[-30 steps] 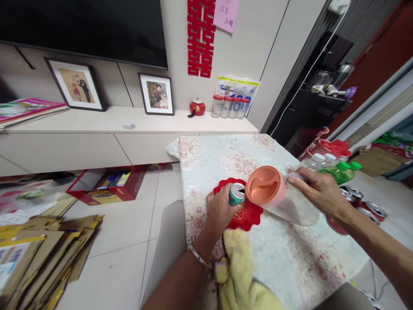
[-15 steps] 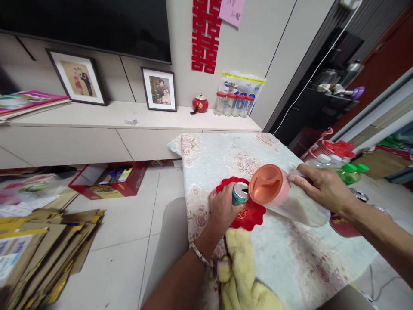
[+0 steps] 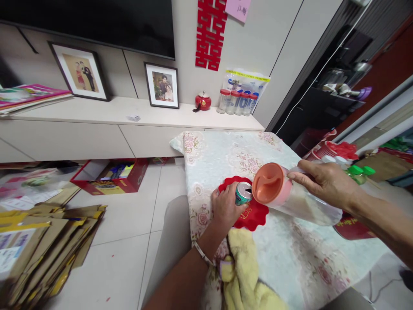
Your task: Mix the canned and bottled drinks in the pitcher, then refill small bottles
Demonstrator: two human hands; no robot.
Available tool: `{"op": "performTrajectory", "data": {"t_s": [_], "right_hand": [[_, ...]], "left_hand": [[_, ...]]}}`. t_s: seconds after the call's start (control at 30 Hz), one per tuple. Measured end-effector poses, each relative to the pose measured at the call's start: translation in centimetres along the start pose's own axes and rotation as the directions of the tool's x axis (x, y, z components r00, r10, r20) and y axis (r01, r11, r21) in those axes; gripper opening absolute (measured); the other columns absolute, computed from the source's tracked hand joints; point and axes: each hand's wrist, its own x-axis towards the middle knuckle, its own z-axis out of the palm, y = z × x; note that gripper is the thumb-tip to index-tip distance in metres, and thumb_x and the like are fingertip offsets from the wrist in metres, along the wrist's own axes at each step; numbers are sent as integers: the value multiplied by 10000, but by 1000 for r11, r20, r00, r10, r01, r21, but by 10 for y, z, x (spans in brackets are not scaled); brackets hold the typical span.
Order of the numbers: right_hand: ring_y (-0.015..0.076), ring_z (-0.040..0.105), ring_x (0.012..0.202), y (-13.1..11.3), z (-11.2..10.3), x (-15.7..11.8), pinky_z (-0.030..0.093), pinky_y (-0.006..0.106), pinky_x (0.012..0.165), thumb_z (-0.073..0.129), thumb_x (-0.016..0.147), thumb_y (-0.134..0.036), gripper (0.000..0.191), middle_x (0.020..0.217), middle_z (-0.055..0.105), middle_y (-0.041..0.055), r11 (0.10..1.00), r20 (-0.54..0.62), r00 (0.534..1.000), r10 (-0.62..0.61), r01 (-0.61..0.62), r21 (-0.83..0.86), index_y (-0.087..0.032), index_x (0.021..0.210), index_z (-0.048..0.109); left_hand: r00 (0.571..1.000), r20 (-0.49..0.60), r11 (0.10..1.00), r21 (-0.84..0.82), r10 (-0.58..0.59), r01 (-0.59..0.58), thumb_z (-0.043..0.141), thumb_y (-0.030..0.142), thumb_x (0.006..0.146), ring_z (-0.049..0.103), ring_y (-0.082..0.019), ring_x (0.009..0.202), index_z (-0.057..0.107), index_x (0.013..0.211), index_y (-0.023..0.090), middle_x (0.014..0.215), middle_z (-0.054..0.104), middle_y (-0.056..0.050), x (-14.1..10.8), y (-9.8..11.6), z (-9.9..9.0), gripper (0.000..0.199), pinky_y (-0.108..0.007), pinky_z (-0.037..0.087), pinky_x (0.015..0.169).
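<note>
A small green can with an opened top is gripped by my left hand, over a red scalloped tray. My right hand holds the handle of a clear pitcher with an orange lid. The pitcher lies tilted nearly sideways, its lid end close beside the can's opening. Some pale liquid shows inside the pitcher. Whether any liquid passes between them cannot be made out. Below the tray a yellow towel lies on the floral tablecloth.
Beyond the table stands a white cabinet with framed photos, a red pot and glass jars. At the right are green-capped bottles and a large red can. Flattened cardboard and a red box sit on the floor at left.
The view has shifted slightly. The pitcher's base end appears farther right, with its body more fully in sight. Both hands keep their holds on the can and pitcher.
</note>
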Motion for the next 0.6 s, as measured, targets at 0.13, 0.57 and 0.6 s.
{"op": "performTrajectory", "data": {"t_s": [0.13, 0.57, 0.6], "right_hand": [[176, 438, 442, 0, -1, 1, 278, 367, 496, 398, 919, -827, 619, 483, 458, 9, 1000, 10, 1000, 7, -7, 0, -281, 635, 460], [161, 349, 434, -4, -2, 6, 248, 360, 502, 388, 943, -792, 589, 475, 393, -15, 998, 30, 999, -31, 32, -48, -280, 652, 395], [162, 346, 432, -3, -2, 6, 249, 361, 498, 385, 948, -784, 582, 474, 391, -14, 998, 32, 999, -36, 38, -55, -280, 655, 390]], "left_hand": [[1000, -3, 1000, 5, 6, -6, 745, 474, 832, 701, -301, 1164, 553, 1327, 339, 1230, 761, -19, 0, -1, 1, 548, -525, 383, 1138], [1000, 16, 1000, -17, 14, -14, 751, 374, 839, 673, -274, 1229, 524, 1334, 344, 1294, 735, -10, -1, 0, -1, 545, -507, 367, 1153], [1000, 21, 1000, -18, 15, -14, 753, 377, 841, 667, -271, 1239, 520, 1334, 342, 1303, 730, -10, -1, 0, -2, 546, -505, 364, 1154]]}}
